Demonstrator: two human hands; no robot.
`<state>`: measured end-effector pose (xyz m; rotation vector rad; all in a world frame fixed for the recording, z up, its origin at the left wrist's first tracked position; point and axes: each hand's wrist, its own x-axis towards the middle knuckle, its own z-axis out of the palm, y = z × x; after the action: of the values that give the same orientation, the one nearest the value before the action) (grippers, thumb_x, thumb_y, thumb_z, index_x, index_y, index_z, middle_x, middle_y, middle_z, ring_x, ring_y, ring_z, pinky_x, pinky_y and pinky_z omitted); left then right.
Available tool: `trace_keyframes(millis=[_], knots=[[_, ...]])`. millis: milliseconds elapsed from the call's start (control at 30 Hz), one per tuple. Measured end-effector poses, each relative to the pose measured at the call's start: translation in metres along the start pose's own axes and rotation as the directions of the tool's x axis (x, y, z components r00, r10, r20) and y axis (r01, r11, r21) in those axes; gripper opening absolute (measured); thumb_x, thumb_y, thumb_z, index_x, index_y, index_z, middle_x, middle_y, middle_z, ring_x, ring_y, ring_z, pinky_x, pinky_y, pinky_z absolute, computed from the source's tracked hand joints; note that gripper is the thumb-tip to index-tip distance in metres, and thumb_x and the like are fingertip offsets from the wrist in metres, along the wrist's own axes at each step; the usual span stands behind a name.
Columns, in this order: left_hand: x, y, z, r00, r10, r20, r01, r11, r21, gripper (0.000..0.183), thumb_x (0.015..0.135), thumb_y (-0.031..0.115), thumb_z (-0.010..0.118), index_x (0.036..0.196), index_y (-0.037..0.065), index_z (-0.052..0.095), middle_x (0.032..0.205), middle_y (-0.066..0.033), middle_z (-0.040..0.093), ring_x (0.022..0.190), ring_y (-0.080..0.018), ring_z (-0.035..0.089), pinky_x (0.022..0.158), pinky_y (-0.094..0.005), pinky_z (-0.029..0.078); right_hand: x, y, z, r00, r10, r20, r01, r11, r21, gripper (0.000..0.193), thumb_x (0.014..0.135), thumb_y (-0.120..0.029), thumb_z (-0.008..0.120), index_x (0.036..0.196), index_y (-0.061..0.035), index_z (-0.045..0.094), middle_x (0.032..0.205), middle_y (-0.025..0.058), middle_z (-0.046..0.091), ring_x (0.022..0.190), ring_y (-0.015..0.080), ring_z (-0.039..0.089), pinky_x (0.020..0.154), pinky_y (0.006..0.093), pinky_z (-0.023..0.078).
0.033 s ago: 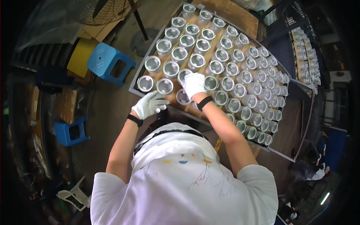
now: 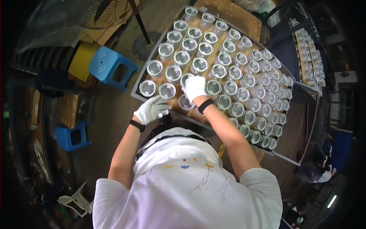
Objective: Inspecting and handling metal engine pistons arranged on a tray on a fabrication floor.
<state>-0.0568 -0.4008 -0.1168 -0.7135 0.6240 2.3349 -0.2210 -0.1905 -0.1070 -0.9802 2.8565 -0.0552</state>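
Observation:
Rows of cup-shaped grey metal castings [image 2: 173,73] with round open tops stand upright on a brown board in a metal-edged tray [image 2: 138,95]. My right hand [image 2: 195,87], in a white glove, reaches over the near rows with its fingers bent downward. It partly covers one casting [image 2: 186,79], and another casting [image 2: 186,103] sits just below its fingertips. What lies in those fingers is hidden. At the tray's near edge my gloved left hand [image 2: 152,109] hovers with fingers apart, holding nothing. The closest casting [image 2: 167,91] to it stands just beyond its fingertips.
Two blue plastic stools [image 2: 105,61] are on the floor to the left. Behind them, at upper left, is a fan stand [image 2: 146,44]. Another rack of similar castings [image 2: 310,57] is at far right. A white plastic chair [image 2: 78,200] lies low at left.
My right hand has shifted slightly left, and its fingers look more drawn in. The left hand stays almost in place. The whole view has tilted a little.

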Motion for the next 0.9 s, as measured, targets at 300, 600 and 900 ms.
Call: trace_keyframes(millis=[300,600,900], knots=[[-0.026,-0.002,0.007,0.995,0.066,-0.081,-0.062,0.997,0.052,0.053,0.104,0.048,0.048,0.135,0.006,0.054,0.123,-0.0201,0.065,0.091,-0.0263,0.069,0.063,-0.0282,0.055,0.023,0.017,0.122,0.962,0.230,-0.144,-0.226,0.973,0.046,0.021,0.085,-0.017,0.056,0.088,-0.0080,0.075,0.094,0.0161,0.071,0.095,0.0331,0.063,0.086,0.0473,0.043],[0.023,0.007,0.042,0.994,0.037,0.106,-0.051,0.990,0.134,0.050,0.105,0.049,0.045,0.130,0.008,0.056,0.115,-0.0179,0.068,0.086,-0.0243,0.067,0.064,-0.0294,0.054,-0.030,0.095,0.015,0.961,0.173,0.215,-0.215,-0.020,0.976,0.018,0.090,-0.014,0.063,0.102,-0.0015,0.069,0.095,0.0078,0.072,0.082,0.0193,0.066,0.073,0.0338,0.052],[0.057,-0.001,0.145,0.961,0.003,0.277,-0.125,0.898,0.422,0.066,0.101,0.070,0.034,0.141,0.019,0.049,0.097,-0.0121,0.070,0.071,-0.0188,0.063,0.060,-0.0256,0.048,-0.075,0.085,-0.013,0.930,0.100,0.353,-0.079,-0.885,0.459,0.029,0.099,-0.008,0.047,0.121,0.0036,0.061,0.118,0.0146,0.068,0.108,0.0275,0.067,0.098,0.0406,0.055]])
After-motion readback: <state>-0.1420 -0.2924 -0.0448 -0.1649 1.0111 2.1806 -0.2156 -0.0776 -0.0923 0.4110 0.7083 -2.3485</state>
